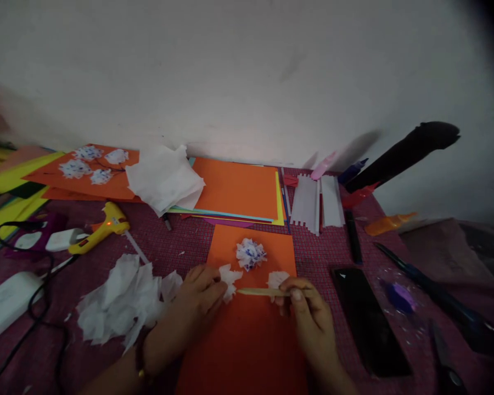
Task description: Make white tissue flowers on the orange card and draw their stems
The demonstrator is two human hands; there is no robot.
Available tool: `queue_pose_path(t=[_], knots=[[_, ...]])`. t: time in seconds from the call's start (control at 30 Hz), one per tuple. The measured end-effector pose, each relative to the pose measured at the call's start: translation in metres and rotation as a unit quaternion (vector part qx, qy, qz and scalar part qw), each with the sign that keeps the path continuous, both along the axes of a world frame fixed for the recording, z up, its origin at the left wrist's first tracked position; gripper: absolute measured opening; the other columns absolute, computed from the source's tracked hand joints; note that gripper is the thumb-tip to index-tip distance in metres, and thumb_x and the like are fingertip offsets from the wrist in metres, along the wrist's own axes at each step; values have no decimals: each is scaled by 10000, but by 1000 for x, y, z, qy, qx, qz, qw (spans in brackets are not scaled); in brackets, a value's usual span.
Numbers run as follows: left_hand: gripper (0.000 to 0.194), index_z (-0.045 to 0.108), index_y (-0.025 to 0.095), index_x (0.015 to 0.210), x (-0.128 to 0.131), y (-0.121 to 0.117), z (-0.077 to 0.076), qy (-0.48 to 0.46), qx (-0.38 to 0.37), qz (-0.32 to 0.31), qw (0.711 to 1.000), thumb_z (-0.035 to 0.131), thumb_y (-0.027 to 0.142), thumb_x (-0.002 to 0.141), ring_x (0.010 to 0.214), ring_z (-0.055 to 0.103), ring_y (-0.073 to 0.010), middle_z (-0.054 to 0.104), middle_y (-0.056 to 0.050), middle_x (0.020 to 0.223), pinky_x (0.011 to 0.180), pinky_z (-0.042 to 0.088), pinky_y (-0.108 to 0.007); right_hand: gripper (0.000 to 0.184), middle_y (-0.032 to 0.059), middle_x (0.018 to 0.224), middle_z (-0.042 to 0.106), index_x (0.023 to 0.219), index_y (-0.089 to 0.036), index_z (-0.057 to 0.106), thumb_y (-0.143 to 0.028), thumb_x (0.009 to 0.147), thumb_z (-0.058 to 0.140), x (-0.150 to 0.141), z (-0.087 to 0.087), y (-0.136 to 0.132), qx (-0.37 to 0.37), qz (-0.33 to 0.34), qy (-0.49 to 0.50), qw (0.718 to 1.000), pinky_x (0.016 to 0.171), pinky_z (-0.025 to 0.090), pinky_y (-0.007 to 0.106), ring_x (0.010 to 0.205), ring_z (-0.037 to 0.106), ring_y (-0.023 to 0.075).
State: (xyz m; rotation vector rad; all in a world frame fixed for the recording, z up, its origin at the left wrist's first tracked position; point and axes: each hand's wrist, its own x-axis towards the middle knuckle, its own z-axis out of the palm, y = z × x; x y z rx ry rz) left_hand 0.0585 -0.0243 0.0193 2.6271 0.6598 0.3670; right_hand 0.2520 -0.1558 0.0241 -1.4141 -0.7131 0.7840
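Note:
On an orange sheet of paper (pixel 247 340) in front of me lies a ruffled white tissue flower (pixel 251 254) with blue-tinged edges. My left hand (pixel 200 296) rests at the sheet's left side, its fingers curled together at a small piece of white tissue paper (pixel 229 281). Between the thumb and fingers of my right hand (pixel 307 307) is a pale, flat wooden stick (pixel 261 292), its pointed end toward the left hand. Another tissue piece (pixel 278 279) shows just behind the stick, beside the right fingertips; whether they touch it I cannot tell.
Crumpled tissue (pixel 121 302) lies left, near a yellow glue gun (pixel 102 227) and black cable. Behind are stacked coloured sheets (pixel 234 189) and an orange sheet with several tissue flowers (pixel 76 168). A phone (pixel 368 321), scissors (pixel 447 362) and glitter tubes (pixel 389 223) lie right.

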Motion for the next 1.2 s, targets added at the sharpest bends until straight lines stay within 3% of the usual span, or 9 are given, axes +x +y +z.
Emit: queue_pose_path(t=[0.17,0.57,0.67,0.83,0.97,1.1,1.2], knots=[[168,602,183,834,0,0,-3,-18,-6,-2,1000,447,153,893,839,460,-181,544,-49,887,738,374,-323,201,19,719,584,890,-220,596,-341,916,438,-4,0,3,1,19,-64,998,529,425,245,570,525,130],[144,601,174,859,10,3,-3,-14,-4,-1,1000,461,157,887,845,486,-190,575,-45,888,788,395,-337,207,14,701,577,863,-219,626,-323,904,452,-1,-2,5,-48,52,-116,991,541,398,247,593,518,145],[148,588,178,943,10,3,-3,-2,-17,20,1000,460,140,878,862,497,-197,581,-47,906,797,404,-350,213,10,687,565,843,-215,610,-328,909,442,-1,-1,5,-54,53,-119,990,529,395,244,585,512,143],[413,457,204,1218,0,1,-2,1,-51,88,995,568,253,824,989,506,-229,564,-79,1097,856,422,-380,210,12,699,578,846,-211,594,-324,917,432,-2,1,3,-49,25,-115,992,518,402,237,560,505,127],[681,389,218,1308,-6,3,0,51,-66,72,994,682,294,698,1068,494,-266,528,-91,1224,911,408,-422,208,16,710,583,880,-205,592,-321,921,425,-3,-1,5,-38,25,-92,995,519,412,239,563,512,128],[656,389,215,1321,-6,4,-1,85,-60,52,993,631,223,711,1096,479,-264,525,-91,1244,934,389,-428,193,11,711,572,879,-198,587,-298,921,427,-4,-1,7,-22,34,-85,996,521,420,234,561,513,120],[651,387,224,1325,-6,5,-2,84,-62,54,993,622,234,718,1106,473,-267,516,-89,1255,931,391,-426,174,0,705,577,879,-208,575,-288,923,427,-4,2,9,-7,1,-83,997,515,432,220,551,521,109]])
